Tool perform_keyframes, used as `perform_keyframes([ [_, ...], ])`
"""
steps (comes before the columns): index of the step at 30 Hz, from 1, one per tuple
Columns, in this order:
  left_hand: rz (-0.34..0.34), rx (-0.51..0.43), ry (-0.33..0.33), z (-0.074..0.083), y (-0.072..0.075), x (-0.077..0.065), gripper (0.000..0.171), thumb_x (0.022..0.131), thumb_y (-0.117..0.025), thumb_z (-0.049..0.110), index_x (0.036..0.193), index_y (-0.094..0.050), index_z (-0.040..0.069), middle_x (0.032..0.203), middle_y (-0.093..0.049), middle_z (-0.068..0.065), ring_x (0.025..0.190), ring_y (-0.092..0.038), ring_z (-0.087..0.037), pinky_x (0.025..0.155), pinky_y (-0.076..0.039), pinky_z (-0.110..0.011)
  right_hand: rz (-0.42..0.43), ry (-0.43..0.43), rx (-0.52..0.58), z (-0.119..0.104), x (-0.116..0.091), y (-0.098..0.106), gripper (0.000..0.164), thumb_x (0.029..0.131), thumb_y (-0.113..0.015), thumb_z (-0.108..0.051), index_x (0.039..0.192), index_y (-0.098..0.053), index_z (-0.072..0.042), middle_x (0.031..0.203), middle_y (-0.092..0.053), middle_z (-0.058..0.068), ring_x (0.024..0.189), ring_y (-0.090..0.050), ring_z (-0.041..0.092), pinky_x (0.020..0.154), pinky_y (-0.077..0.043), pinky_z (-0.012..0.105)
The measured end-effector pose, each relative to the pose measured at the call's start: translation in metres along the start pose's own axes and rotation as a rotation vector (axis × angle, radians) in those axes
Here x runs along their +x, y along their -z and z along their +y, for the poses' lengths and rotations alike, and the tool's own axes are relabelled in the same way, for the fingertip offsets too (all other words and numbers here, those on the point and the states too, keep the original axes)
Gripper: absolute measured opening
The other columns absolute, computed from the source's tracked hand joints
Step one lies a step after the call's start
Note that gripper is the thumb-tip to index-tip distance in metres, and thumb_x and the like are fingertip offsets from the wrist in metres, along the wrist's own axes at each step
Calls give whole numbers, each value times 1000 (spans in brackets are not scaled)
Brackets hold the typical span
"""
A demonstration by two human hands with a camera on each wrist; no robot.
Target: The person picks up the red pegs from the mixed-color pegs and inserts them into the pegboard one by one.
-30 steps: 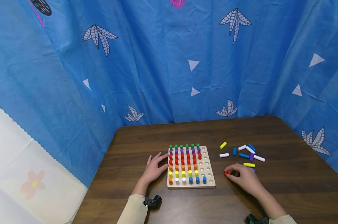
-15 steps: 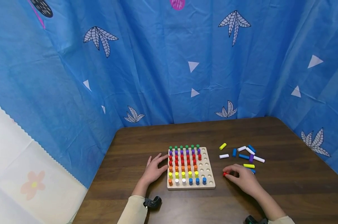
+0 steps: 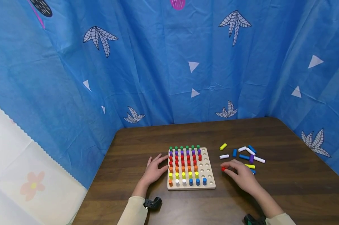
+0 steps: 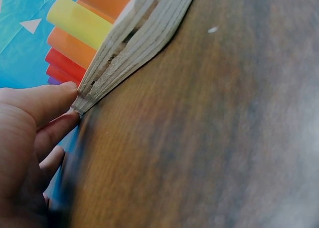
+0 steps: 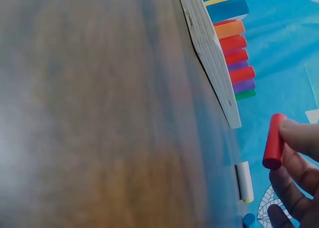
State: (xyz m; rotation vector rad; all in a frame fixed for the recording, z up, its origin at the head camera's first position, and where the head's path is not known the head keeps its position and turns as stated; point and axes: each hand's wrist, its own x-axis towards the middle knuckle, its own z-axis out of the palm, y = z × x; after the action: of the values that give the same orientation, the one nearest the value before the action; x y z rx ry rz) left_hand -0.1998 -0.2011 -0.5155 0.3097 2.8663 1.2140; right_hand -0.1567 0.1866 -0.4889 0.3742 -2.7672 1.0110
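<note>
A pale wooden pegboard [image 3: 190,188] lies on the table, with rows of coloured pegs standing in its left and middle holes; holes toward its right side are bare. My left hand [image 3: 153,171] touches the board's left edge, fingers fairly straight, and the left wrist view shows fingertips against the board's side [image 4: 129,53]. Right of the board, my right hand [image 3: 241,176] pinches a red peg [image 5: 273,143] between thumb and fingers. That peg is tilted in the right wrist view and held apart from the board.
Loose pegs lie beyond the right hand: a yellow peg [image 3: 223,146], a white peg [image 3: 224,156], a purple peg [image 3: 251,158] and several blue and white ones. Part of another yellow peg [image 3: 250,166] shows beside the hand. A blue curtain [image 3: 169,78] hangs behind the table [image 3: 147,137].
My right hand has shifted slightly left and away from me with the red peg, which now appears higher in the head view. The left hand stays at the board's edge.
</note>
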Motion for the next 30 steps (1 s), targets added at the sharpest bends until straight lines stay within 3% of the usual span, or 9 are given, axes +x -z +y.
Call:
perform_keyframes([
  [20, 1, 1, 3, 1, 0, -1, 48, 95, -67, 32, 141, -59, 23, 152, -51, -9, 151, -33, -32, 124, 0, -63, 8, -79, 180, -17, 26, 3, 25, 92, -70, -8, 115, -69, -17, 111, -69, 5, 94, -62, 20, 76, -53, 13],
  [30, 3, 11, 0, -1, 0, 0, 49, 95, -67, 33, 142, -58, 23, 152, -51, -9, 151, -33, -32, 124, 0, -63, 14, -95, 279, -24, 45, -7, 22, 92, -71, -11, 114, -68, -15, 105, -71, 6, 88, -61, 20, 73, -54, 20],
])
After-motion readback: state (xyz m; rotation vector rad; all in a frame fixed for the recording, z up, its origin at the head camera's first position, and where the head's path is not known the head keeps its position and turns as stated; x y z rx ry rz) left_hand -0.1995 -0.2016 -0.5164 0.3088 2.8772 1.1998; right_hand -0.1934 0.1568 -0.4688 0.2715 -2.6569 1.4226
